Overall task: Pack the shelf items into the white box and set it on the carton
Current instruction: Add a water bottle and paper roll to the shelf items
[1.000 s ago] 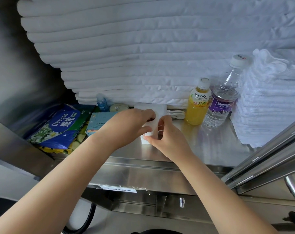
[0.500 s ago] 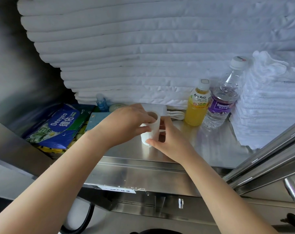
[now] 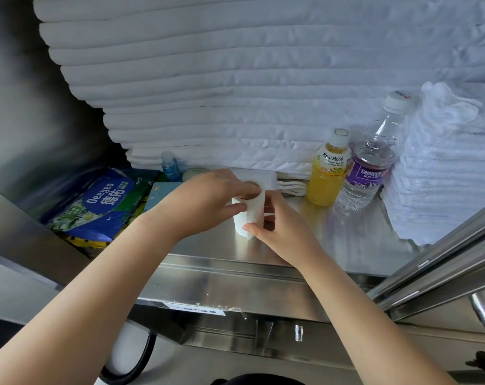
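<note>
While both hands were on it, the paper roll (image 3: 249, 215) stood upright near the front of the steel shelf (image 3: 333, 240), roughly midway along its length. Whether its base rested on the metal or sat just clear of it could not be determined.

The left hand (image 3: 208, 201) gripped the roll from above, fingers curled over the brown core at the top and thumb pressed to the near side. The right hand (image 3: 280, 229) pinched it lower down, thumb at the bottom edge and fingers wrapped behind.

Just behind the roll lay a flat white unit (image 3: 266, 177) with white cords (image 3: 291, 187) running out of its right end. To the right of the cords stood a yellow juice bottle (image 3: 326, 179), touching a clear water bottle (image 3: 369, 173) with a purple label. Folded white towels (image 3: 452, 176) were piled at the shelf's right end, and a tall stack of white linen (image 3: 235, 93) filled the back.

At the left end lay a blue tissue pack (image 3: 102, 204), a teal carton (image 3: 163, 193) beside it, a small blue bottle (image 3: 169, 169) and a pale green round item (image 3: 192, 173) behind.
</note>
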The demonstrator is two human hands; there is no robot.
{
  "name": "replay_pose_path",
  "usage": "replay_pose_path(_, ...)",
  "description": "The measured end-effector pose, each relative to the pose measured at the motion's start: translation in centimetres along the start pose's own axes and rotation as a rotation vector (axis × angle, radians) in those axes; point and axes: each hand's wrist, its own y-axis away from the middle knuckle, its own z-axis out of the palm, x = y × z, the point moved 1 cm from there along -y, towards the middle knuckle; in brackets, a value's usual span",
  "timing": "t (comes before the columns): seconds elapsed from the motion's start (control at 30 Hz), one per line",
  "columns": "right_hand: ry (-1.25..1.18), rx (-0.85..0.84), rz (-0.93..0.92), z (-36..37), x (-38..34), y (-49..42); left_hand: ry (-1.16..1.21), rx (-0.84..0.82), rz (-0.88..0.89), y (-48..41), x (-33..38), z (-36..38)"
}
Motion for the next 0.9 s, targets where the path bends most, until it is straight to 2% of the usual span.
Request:
replay_pose_path(0.13,-0.006,0.004,0.006,0.0,-0.1,0.1,-0.026,-0.002,0.024,0.4,-0.1,-0.1)
replay_pose_path(0.37,0.037,0.017,0.018,0.3,0.0,0.1,-0.134,0.136,0.043,-0.1,0.4,0.9)
replay_pose_path(0.47,0.150,0.013,-0.005,0.6,0.3,0.2,-0.096,0.123,0.007,-0.2,0.1,0.9)
replay_pose_path(0.7,0.158,0.019,-0.028,0.8,0.4,0.2,-0.073,-0.006,-0.033,-0.2,-0.4,0.0)
replay_pose_path(0.8,0.115,0.003,-0.018,0.6,0.5,0.3,-0.075,0.023,-0.058,0.2,-0.6,-0.3)
replay_pose_path(0.9,0.034,-0.008,-0.021,-0.3,0.7,0.4,0.065,0.120,-0.133,0.7,-1.1,-0.3)
